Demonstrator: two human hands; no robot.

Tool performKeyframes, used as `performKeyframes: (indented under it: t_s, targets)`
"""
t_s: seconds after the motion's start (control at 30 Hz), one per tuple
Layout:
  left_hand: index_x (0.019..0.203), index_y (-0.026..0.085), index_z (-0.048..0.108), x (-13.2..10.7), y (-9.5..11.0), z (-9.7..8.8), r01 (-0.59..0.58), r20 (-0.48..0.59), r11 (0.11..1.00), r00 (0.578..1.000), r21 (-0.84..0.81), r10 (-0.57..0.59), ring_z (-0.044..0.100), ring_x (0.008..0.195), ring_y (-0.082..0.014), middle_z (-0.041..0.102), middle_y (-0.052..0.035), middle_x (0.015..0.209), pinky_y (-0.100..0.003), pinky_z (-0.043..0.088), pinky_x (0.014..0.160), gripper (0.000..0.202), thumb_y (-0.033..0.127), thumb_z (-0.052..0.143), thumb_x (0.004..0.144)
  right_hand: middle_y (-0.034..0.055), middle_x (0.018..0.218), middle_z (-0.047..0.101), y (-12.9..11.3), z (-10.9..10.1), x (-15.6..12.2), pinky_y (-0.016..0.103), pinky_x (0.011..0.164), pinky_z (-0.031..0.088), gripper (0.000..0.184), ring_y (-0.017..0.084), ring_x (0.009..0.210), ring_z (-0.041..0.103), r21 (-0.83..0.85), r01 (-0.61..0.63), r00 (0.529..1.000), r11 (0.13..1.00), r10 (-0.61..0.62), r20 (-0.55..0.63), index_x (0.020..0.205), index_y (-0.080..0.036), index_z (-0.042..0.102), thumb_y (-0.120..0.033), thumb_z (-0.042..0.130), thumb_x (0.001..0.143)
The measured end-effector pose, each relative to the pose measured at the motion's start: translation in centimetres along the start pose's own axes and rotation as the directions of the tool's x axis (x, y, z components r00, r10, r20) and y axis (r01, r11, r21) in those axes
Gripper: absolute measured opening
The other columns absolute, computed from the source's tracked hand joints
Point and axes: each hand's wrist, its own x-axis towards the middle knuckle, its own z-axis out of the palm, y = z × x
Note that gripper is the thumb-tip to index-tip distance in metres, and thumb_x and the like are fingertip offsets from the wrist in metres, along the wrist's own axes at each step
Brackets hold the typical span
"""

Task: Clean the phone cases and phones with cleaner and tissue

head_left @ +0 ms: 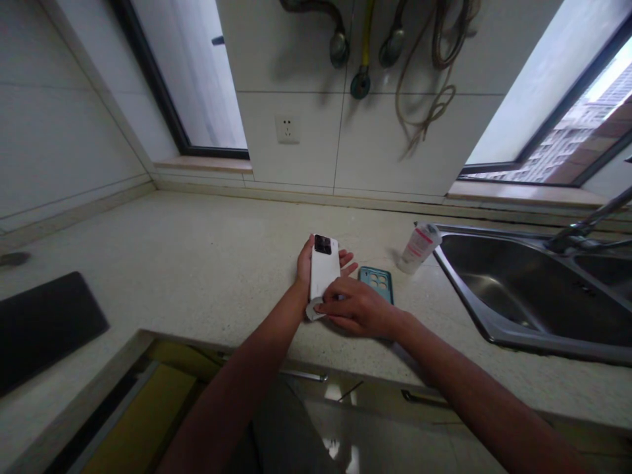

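A white phone (324,266) with a dark camera block is held, back upward, over the stone counter (197,230), cradled by the left hand (306,263), whose fingers are spread around its edges. A pale cloth (313,309) is pinched against the phone's lower end by the curled fingers of the right hand (358,308). The counter's front edge runs close below. A teal phone case (376,284) lies just beside the hands; a plastic bottle (419,247) stands near the steel sink (459,296).
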Motion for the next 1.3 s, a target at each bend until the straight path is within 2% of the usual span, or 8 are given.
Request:
performKeyframes:
  t_s: [0.27, 0.4, 0.5, 0.63, 0.73, 1.0, 1.17, 1.3]
  targets:
    - [0.084, 0.013, 0.065, -0.5, 0.5, -0.1, -0.178, -0.008, 0.968, 0.984, -0.179, 0.179, 0.060, 0.063, -0.0159, 0.058, -0.0042, 0.063, -0.043, 0.051, 0.094, 0.054, 0.062, 0.042, 0.087, 0.0062, 0.084, 0.065, 1.9, -1.8, -0.9, 0.029, 0.071, 0.045, 0.018, 0.016, 0.079, 0.058, 0.011, -0.102, 0.994, 0.995, 0.102, -0.035, 0.095, -0.020, 0.074, -0.022, 0.057, 0.093]
    - [0.083, 0.013, 0.063, -0.7, 1.4, -0.2, -0.249, -0.014, 0.951, 0.968, -0.183, 0.251, 0.055, 0.061, -0.0137, 0.055, -0.0045, 0.066, -0.034, 0.054, 0.075, 0.055, 0.063, 0.040, 0.087, 0.0080, 0.084, 0.067, 3.3, -3.5, -1.7, 0.029, 0.071, 0.046, 0.022, 0.017, 0.079, 0.061, -0.037, -0.267, 0.964, 0.963, 0.267, -0.005, 0.096, -0.018, 0.074, -0.020, 0.053, 0.091]
    - [0.081, 0.014, 0.061, -0.7, 1.8, -0.2, -0.232, -0.015, 0.966, 0.973, -0.112, 0.232, 0.046, 0.053, -0.0104, 0.052, -0.0038, 0.067, -0.025, 0.043, 0.052, 0.056, 0.067, 0.042, 0.083, 0.0092, 0.089, 0.070, 4.5, -5.0, -2.6, 0.030, 0.072, 0.047, 0.023, 0.018, 0.078, 0.063, -0.112, -0.546, 0.837, 0.830, 0.536, -0.111, 0.098, -0.017, 0.074, -0.024, 0.054, 0.089]
    - [0.079, 0.016, 0.057, -0.5, 1.7, -0.4, -0.160, -0.001, 0.985, 0.987, -0.061, 0.160, 0.039, 0.047, -0.0089, 0.048, -0.0022, 0.064, -0.022, 0.034, 0.044, 0.057, 0.069, 0.038, 0.083, 0.0087, 0.082, 0.073, 5.5, -6.3, -3.5, 0.031, 0.068, 0.046, 0.026, 0.022, 0.074, 0.066, -0.229, -0.875, 0.478, 0.426, 0.837, -0.268, 0.098, -0.018, 0.074, -0.032, 0.054, 0.090]
    - [0.080, 0.017, 0.055, -0.3, 1.5, -0.4, -0.126, 0.009, 0.992, 0.992, -0.007, 0.126, 0.039, 0.045, -0.0096, 0.048, -0.0011, 0.062, -0.022, 0.034, 0.042, 0.049, 0.064, 0.041, 0.082, 0.0110, 0.085, 0.075, 5.7, -6.4, -3.8, 0.032, 0.069, 0.046, 0.030, 0.025, 0.080, 0.069, -0.262, -0.933, 0.322, 0.246, 0.895, -0.309, 0.101, -0.018, 0.074, -0.035, 0.052, 0.092]
    - [0.086, 0.020, 0.053, -0.5, 0.9, 0.0, -0.161, 0.017, 0.980, 0.987, 0.113, 0.160, 0.043, 0.047, -0.0099, 0.050, 0.0005, 0.065, -0.020, 0.034, 0.041, 0.035, 0.052, 0.054, 0.074, 0.0113, 0.101, 0.075, 4.5, -7.3, -2.9, 0.034, 0.077, 0.050, 0.031, 0.027, 0.094, 0.070, -0.410, -0.909, 0.229, 0.078, 0.914, -0.333, 0.110, -0.024, 0.074, -0.032, 0.051, 0.090]
    - [0.083, 0.020, 0.050, -0.5, 0.3, 0.3, -0.177, -0.010, 0.954, 0.983, 0.242, 0.185, 0.045, 0.049, -0.0079, 0.050, 0.0030, 0.066, -0.019, 0.036, 0.043, 0.042, 0.051, 0.073, 0.068, 0.0128, 0.102, 0.074, 2.7, -8.9, -3.0, 0.037, 0.076, 0.051, 0.032, 0.030, 0.095, 0.070, -0.446, -0.895, 0.168, 0.000, 0.927, -0.336, 0.112, -0.028, 0.074, -0.033, 0.054, 0.088]
    - [0.084, 0.021, 0.050, -0.4, -0.2, 0.3, -0.183, -0.049, 0.900, 0.974, 0.395, 0.220, 0.044, 0.047, -0.0068, 0.048, 0.0053, 0.066, -0.019, 0.035, 0.042, 0.053, 0.056, 0.081, 0.061, 0.0124, 0.109, 0.073, 2.1, -9.6, -3.7, 0.039, 0.078, 0.051, 0.038, 0.031, 0.098, 0.069, -0.454, -0.890, 0.142, 0.024, 0.963, -0.227, 0.117, -0.028, 0.072, -0.036, 0.067, 0.080]
